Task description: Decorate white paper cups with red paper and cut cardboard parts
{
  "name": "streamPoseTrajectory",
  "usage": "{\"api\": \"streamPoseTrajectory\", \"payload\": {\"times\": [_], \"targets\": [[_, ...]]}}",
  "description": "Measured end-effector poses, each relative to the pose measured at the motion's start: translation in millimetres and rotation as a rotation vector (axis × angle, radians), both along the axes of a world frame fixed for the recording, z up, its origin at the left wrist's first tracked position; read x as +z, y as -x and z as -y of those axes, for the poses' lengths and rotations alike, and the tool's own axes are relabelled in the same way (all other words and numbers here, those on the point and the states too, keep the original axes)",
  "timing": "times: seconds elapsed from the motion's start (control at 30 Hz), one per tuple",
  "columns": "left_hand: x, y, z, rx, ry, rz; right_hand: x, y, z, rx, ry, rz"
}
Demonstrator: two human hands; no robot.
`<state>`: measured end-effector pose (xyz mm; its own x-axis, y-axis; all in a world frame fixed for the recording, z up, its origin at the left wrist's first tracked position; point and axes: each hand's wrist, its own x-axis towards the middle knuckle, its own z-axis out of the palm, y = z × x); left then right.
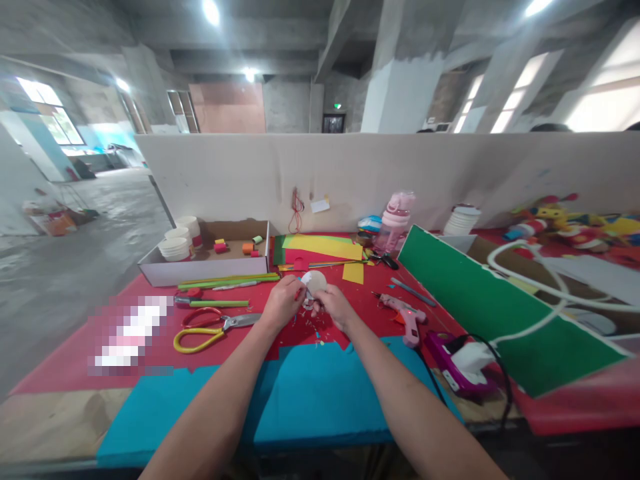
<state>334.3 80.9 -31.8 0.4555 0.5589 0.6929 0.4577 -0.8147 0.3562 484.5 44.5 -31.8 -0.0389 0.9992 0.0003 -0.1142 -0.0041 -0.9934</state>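
Over the red table cover, both hands are at a round off-white paper piece [316,281], which looks like the end of a paper cup. My left hand [283,302] pinches its left edge, fingers closed. My right hand [337,306] grips its lower right side, with the thumb near the rim. Some of its underside is hidden by the fingers. Small paper scraps [316,328] lie scattered just below the hands. Scissors [220,326] with red and yellow handles rest beside my left forearm. To the right of my right hand is a pink glue gun [406,316].
At the back left, a white box [210,268] holds stacked paper cups [175,249] and small coloured rolls. Coloured paper sheets [320,247] lie behind the hands. A pink bottle [395,220], a green board [490,300] and a purple power strip [453,373] with cables are on the right.
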Motion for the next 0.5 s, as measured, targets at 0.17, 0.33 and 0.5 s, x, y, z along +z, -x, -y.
{"api": "streamPoseTrajectory", "payload": {"times": [0.17,0.33,0.5], "targets": [[0.5,-1.7,0.3,0.007,0.058,0.103,-2.0,1.9,-0.1,-0.063,-0.086,0.017],[0.9,-0.7,0.5,-0.005,0.172,0.157,-6.6,3.1,-3.2,-0.093,-0.158,0.147],[5.9,0.9,1.6,-0.056,0.478,0.225,-0.3,-5.4,-2.6,0.021,-0.063,0.107]]}}
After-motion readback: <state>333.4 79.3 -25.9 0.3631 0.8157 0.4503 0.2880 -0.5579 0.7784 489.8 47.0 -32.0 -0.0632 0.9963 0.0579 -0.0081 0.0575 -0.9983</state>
